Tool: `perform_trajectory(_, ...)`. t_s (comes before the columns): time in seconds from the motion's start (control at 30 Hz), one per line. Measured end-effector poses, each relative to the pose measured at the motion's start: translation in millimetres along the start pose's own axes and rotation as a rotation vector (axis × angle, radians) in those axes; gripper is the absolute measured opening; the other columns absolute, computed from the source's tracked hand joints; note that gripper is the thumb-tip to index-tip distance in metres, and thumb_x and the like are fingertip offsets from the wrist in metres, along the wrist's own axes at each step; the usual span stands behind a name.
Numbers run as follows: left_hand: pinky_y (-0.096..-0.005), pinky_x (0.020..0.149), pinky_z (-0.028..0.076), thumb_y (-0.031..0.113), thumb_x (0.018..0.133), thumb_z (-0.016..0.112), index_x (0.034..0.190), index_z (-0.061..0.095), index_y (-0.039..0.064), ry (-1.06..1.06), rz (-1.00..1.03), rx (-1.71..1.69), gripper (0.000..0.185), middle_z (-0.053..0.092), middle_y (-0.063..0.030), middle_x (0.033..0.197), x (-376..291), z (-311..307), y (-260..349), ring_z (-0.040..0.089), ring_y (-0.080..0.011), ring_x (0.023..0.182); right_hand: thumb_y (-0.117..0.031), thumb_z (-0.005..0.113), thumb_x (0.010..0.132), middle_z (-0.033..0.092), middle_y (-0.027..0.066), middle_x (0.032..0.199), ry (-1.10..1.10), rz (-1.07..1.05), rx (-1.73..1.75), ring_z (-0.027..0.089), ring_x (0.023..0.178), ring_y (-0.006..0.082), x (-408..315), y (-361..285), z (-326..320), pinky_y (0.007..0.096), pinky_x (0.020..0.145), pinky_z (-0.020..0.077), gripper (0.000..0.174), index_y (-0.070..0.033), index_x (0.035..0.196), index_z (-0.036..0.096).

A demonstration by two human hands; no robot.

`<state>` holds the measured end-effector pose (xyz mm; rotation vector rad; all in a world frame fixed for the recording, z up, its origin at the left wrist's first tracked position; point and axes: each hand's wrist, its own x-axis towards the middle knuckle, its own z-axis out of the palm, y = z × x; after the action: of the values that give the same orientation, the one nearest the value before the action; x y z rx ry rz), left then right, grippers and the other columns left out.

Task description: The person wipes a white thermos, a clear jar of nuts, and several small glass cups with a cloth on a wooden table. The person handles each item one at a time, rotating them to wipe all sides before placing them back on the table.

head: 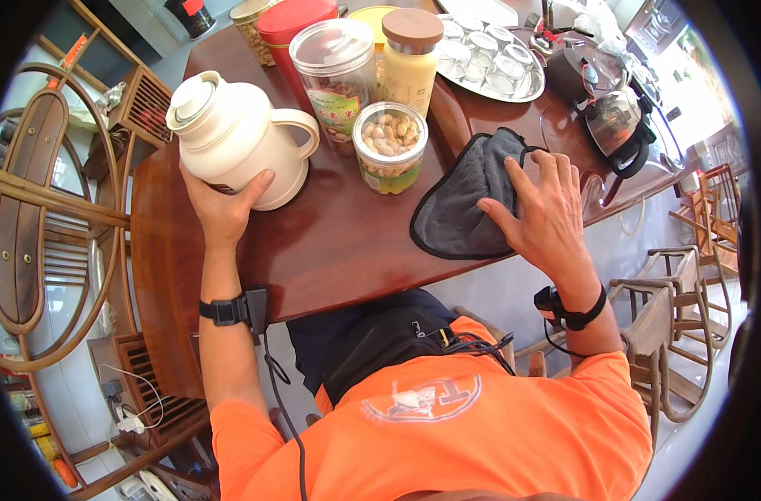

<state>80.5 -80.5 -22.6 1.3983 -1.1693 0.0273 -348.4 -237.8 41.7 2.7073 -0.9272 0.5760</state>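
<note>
My left hand (227, 210) grips the lower body of a cream vacuum jug (233, 134), its thumb on the near side and its other fingers mostly hidden behind. The jug leans, with its white lid to the upper left and its handle to the right. My right hand (543, 210) is spread over the right part of a grey cloth with black edging (462, 206); whether the palm presses on it cannot be told. Between the hands stands a clear-lidded tub of peanuts (389, 150) on the dark red wooden table (330, 250).
Behind the peanuts stand a tall clear jar (333, 87), a yellow bottle with a brown cap (410, 69) and a red canister (296, 25). A metal tray (530, 94) holds several upturned glasses. Further right is a glass kettle (615, 119). Wooden chairs (656, 313) stand at right.
</note>
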Motion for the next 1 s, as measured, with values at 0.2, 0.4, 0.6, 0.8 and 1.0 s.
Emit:
perform_trajectory(0.2,-0.0495,0.125,0.039,0.018,0.073,0.103,0.171,0.016,-0.001,0.022,-0.037,-0.111,0.132,0.034,-0.0205,0.17,-6.8,-3.3,23.6,0.042,-0.0331,0.154,-0.042,0.077,0.097,0.061,0.032,0.139,-0.106,-0.14,0.02,0.058,0.129,0.0449,13.9,-13.8,24.5,0.0512,0.111,0.0445,0.068,0.009,0.139,0.065)
perform_trajectory(0.4,-0.0537,0.123,0.039,0.013,0.084,0.09,0.157,0.036,-0.006,0.234,0.546,0.321,0.093,0.039,-0.0245,0.159,-16.2,20.9,91.4,0.045,-0.0386,0.147,-0.048,0.073,0.1,0.05,0.0402,0.155,-0.181,-0.105,0.069,0.048,0.145,0.0514,35.3,-10.1,48.6,0.0553,0.119,0.0388,0.088,0.014,0.156,0.046)
perform_trajectory(0.6,-0.0505,0.11,0.049,0.009,0.081,0.088,0.139,0.056,-0.005,-0.056,0.569,0.207,0.068,0.054,-0.0289,0.145,-8.6,96.3,123.0,0.057,-0.0419,0.13,-0.049,0.068,0.102,0.046,0.0447,0.157,-0.252,-0.052,0.037,0.043,0.15,0.0551,55.9,-7.5,65.3,0.0576,0.121,0.0367,0.091,0.016,0.158,0.041)
perform_trajectory(0.8,-0.0538,0.115,0.046,0.011,0.082,0.089,0.142,0.053,-0.003,-0.2,0.454,0.229,0.071,0.049,-0.03,0.148,-3.3,128.8,112.9,0.053,-0.046,0.135,-0.047,0.067,0.102,0.055,0.0444,0.149,-0.207,-0.124,-0.143,0.05,0.144,0.0544,1.8,-14.3,38.5,0.0555,0.117,0.0403,0.08,0.019,0.147,0.054)
perform_trajectory(1.0,-0.0572,0.111,0.046,0.014,0.079,0.091,0.143,0.05,-0.003,-0.183,0.35,0.243,0.078,0.05,-0.0303,0.142,-9.9,136.0,103.0,0.052,-0.0486,0.131,-0.052,0.069,0.101,0.061,0.0435,0.142,-0.244,-0.053,-0.285,0.057,0.136,0.0546,-53.1,-17.4,18.5,0.0583,0.114,0.0431,0.082,0.019,0.141,0.058)
